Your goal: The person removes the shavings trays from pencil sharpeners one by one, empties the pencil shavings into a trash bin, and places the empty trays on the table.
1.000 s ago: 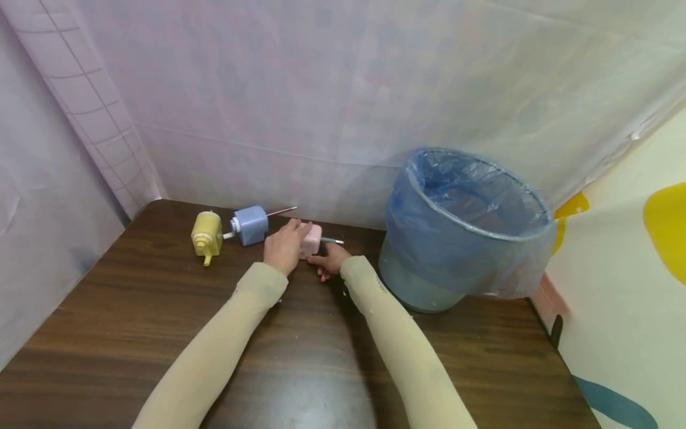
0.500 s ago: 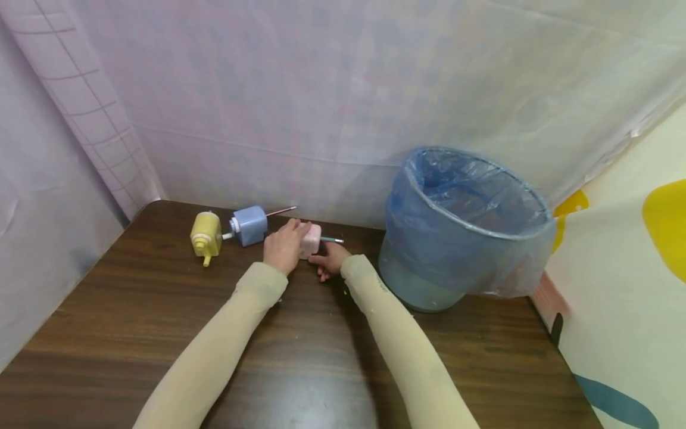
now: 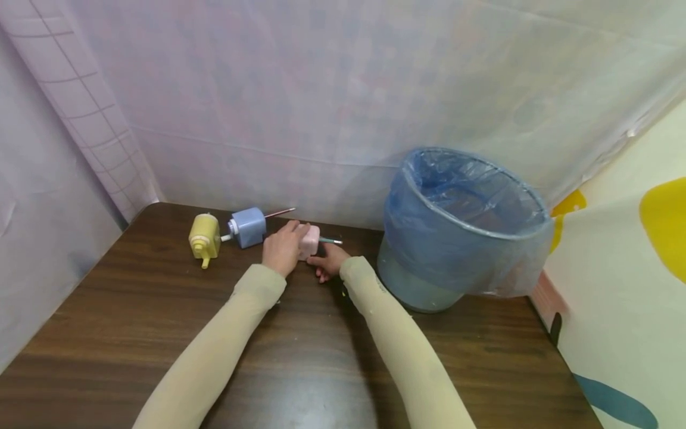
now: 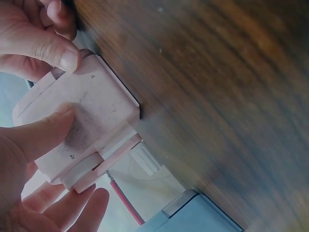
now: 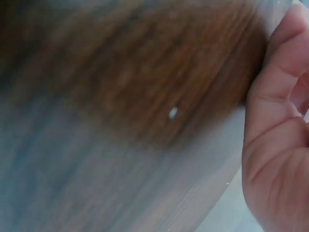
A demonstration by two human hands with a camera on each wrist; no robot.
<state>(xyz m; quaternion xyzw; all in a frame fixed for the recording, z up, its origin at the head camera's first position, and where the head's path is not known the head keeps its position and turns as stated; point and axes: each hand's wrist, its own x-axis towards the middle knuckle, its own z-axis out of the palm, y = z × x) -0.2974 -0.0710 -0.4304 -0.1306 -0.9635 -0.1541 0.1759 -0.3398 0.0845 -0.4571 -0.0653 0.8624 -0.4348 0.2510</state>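
Observation:
A pink crank pencil sharpener lies on the brown table, with a green pencil sticking out to its right. My left hand grips the sharpener's crank end, thumb on its marked face and fingers around the far side. At the opposite end, my right hand pinches the sharpener's edge, its thumb beside a translucent strip. Only part of that hand shows in the right wrist view. Left of my left hand lies a blue sharpener with a red pencil in it.
A yellow crank sharpener sits farthest left. To the right of my hands stands a large bin lined with a blue plastic bag. Pale sheeting hangs behind the table, and small specks lie on the tabletop.

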